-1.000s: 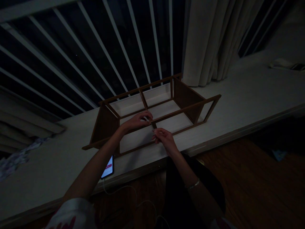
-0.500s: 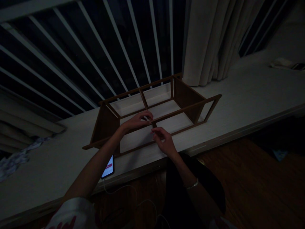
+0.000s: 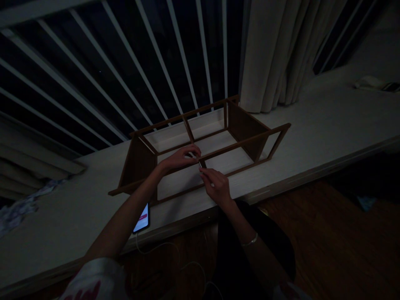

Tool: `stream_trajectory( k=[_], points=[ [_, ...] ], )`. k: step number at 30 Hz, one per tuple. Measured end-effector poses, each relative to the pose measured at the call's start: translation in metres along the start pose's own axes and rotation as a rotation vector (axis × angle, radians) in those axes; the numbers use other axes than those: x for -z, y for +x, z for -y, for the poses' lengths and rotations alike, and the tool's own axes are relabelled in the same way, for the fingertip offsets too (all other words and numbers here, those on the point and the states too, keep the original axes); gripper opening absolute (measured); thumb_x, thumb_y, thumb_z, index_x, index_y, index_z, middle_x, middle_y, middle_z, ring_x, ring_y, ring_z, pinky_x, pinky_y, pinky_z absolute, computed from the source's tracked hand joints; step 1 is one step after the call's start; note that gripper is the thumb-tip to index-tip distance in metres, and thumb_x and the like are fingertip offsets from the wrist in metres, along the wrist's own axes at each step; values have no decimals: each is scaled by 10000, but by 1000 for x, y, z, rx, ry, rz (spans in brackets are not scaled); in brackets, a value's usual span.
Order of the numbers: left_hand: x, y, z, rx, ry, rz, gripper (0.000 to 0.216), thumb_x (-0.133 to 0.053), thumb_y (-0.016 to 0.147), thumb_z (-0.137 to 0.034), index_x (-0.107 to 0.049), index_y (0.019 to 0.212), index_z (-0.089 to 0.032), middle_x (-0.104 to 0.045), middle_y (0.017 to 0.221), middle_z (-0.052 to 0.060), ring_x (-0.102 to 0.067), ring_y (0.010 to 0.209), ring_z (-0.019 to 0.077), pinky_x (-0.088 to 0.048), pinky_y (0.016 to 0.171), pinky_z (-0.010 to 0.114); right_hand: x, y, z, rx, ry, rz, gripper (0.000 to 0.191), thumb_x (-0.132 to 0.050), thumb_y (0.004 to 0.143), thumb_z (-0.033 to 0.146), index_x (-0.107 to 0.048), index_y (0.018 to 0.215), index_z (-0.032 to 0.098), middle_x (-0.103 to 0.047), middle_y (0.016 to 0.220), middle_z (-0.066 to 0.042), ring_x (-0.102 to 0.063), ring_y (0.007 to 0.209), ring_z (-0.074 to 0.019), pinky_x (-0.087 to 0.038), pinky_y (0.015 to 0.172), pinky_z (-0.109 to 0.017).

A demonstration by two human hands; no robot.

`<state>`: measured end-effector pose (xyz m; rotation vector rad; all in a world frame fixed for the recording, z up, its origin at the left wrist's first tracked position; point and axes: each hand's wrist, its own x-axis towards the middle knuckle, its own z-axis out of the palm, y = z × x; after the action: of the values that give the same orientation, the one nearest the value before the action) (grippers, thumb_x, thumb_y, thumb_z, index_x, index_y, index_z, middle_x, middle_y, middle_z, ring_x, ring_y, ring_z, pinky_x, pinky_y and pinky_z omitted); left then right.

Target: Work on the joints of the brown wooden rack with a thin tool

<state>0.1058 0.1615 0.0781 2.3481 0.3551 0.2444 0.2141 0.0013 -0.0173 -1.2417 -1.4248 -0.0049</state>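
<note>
A brown wooden rack frame [image 3: 237, 144] lies on a pale ledge, with solid panels at its two ends and open rails between. My left hand [image 3: 183, 158] is closed on its upper near rail, thumb and fingers pinching it around the middle joint. Just below and to the right, my right hand [image 3: 216, 185] pinches a thin shiny metal rod [image 3: 200, 164] that points up toward that joint. The light is dim, so the rod's exact kind and whether its tip touches the wood cannot be made out.
A lit phone [image 3: 142, 218] with a white cable lies at the ledge's front edge, beside my left forearm. Behind the frame stand white window bars [image 3: 153, 46]. Curtains [image 3: 268, 54] hang on both sides, and crumpled cloth [image 3: 21, 210] lies at left.
My right hand's fingers have drawn together and shifted slightly down, and the thin rod now shows above them. My left hand and the frame stay in place.
</note>
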Motion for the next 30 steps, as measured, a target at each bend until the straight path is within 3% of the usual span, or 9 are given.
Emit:
stream_trajectory(
  k=[14,30],
  points=[
    [2,2,6,-19,1,6,208,-538,788,-327,-600,893,-160,-533,1004,59,-515,949,151,-401,890,313,3,1,3,-106,3,-83,166,-545,839,310,-621,940,203,-670,864,-54,-589,666,-127,-460,673,-261],
    [1,1,2,-14,-10,3,202,-540,792,-327,-593,887,-157,-526,1022,57,-508,966,149,-400,891,308,4,2,0,3,-76,-84,119,-534,847,239,-636,889,196,-676,812,-48,-610,754,-140,-457,700,-260]
  ],
)
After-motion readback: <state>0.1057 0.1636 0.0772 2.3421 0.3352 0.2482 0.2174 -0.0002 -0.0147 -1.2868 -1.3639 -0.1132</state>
